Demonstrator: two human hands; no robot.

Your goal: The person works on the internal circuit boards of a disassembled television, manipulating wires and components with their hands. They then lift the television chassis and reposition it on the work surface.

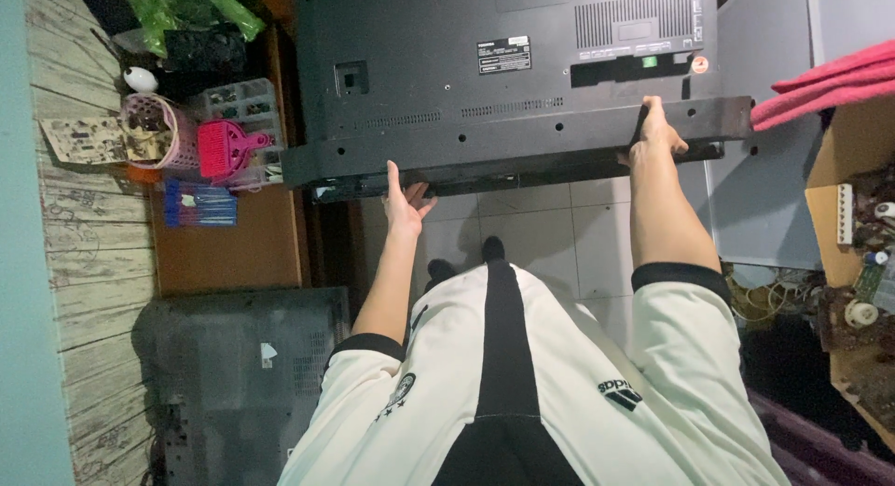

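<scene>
Left hand: our left hand (405, 199) was mostly open, palm flat against the lower edge of the TV (503, 71), fingers pointing up along the rim; it pressed and steadied, with nothing closed inside it.

Right hand: our right hand (655, 132) was curled over the same lower edge further along, fingers hooked across the rim and thumb underneath, so it had a real hold on the TV.

TV position: we had it back side towards us, well above the tiled floor (559, 234), its far part over the wooden bench (233, 253). We could not tell whether it rested on anything or hung only from our hands.

TV looks: a large flat black panel with a matt plastic back, vent slots in rows, a white label, a recessed socket block and a thick bar along the bottom edge.

Progress: we judged the handling to be midway. Both hands were already placed on the edge and the back cover was closed, with no screws or parts visibly removed; setting it down and opening it were not yet done.

Bench: a pink brush (228, 149), a pink basket (154, 127), a clear parts box (244, 102) and a bare circuit board (84, 139) lay just beside the TV's corner.

Around: another dark TV (242, 374) lay on the floor below the bench, and a red cloth (820, 90) sat on the right.
</scene>
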